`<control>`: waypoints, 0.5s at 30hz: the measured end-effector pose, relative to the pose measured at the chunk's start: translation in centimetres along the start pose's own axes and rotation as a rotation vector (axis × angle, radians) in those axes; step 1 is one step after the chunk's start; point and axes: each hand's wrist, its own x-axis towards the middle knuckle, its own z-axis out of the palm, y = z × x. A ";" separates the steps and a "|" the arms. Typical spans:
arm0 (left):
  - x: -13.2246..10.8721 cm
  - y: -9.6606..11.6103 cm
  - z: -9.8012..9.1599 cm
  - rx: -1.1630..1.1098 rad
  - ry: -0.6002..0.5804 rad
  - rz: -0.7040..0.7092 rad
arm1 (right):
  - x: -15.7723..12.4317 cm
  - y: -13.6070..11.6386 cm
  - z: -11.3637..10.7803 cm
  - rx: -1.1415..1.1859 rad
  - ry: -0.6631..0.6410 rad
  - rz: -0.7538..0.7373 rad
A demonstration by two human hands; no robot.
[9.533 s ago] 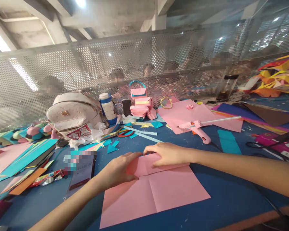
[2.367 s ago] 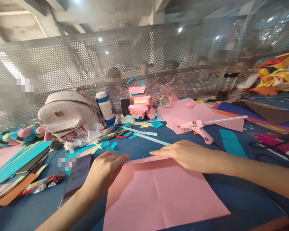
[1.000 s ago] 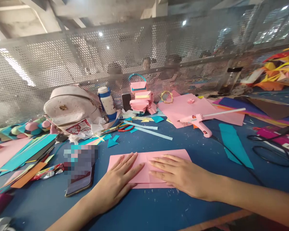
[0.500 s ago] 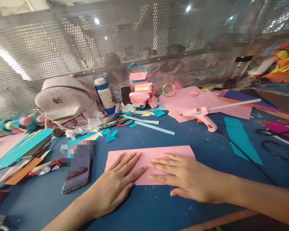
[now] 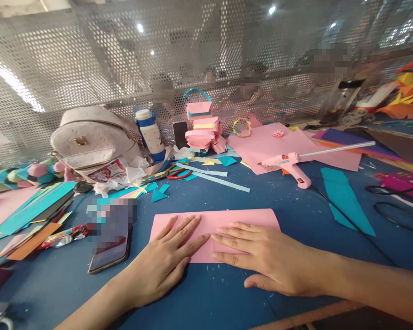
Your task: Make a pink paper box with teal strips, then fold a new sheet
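A pink sheet of paper (image 5: 215,220), which looks folded over along its far side, lies on the blue table (image 5: 213,298) in front of me. Flat on its left half rests my left hand (image 5: 168,256), fingers stretched out and pointing away. My right hand (image 5: 261,252) presses on the right half with its fingers spread toward the left. The two hands almost meet near the paper's middle. Neither hand grips anything. Parts of the sheet are hidden under both palms.
Left of the paper lies a phone (image 5: 112,247). A pink glue gun (image 5: 292,165) with its cord (image 5: 344,215) sits at right, near a teal paper piece (image 5: 347,199). Behind are a backpack (image 5: 92,137), a bottle (image 5: 149,133), paper scraps (image 5: 160,193) and pink paper boxes (image 5: 203,133).
Both hands stay almost where they were on the pink paper. The view has shifted very slightly; nothing was picked up or let go.
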 end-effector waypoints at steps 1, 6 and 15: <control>0.0 0.0 0.0 0.003 -0.011 -0.002 | 0.0 0.0 -0.1 -0.004 -0.006 -0.002; -0.1 0.1 -0.1 0.037 -0.067 -0.011 | 0.2 -0.1 -0.4 -0.053 -0.086 0.018; -0.1 0.1 -0.1 0.044 -0.063 -0.013 | 0.0 -0.3 -0.2 -0.066 -0.101 0.027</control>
